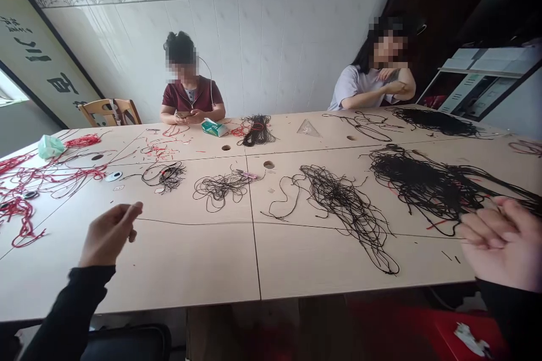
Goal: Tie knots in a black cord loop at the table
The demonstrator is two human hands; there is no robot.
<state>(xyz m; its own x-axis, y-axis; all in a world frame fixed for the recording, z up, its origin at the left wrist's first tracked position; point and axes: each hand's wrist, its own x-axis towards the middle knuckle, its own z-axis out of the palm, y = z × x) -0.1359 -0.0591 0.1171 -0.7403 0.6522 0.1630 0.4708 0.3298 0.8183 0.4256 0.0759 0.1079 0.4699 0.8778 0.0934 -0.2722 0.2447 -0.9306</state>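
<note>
A thin dark cord (199,223) is stretched nearly level above the near part of the table, running from one hand to the other. My left hand (110,232) pinches its left end between thumb and forefinger. At the right edge, my right hand (503,237) is closed on the other end, its fingers curled and slightly blurred. Behind the cord lies a loose bundle of black cords (339,197). A larger heap of black cords (415,175) lies just beyond my right hand. Left of centre are a small tangle of dark cord (220,189) and another small bunch (171,176).
Red cords (55,172) spread over the table's left side. A green tissue pack (214,127), a clear triangle ruler (309,128) and more black cords (436,122) lie toward the far edge. Two people sit across the table (203,282), one holding a phone (185,115).
</note>
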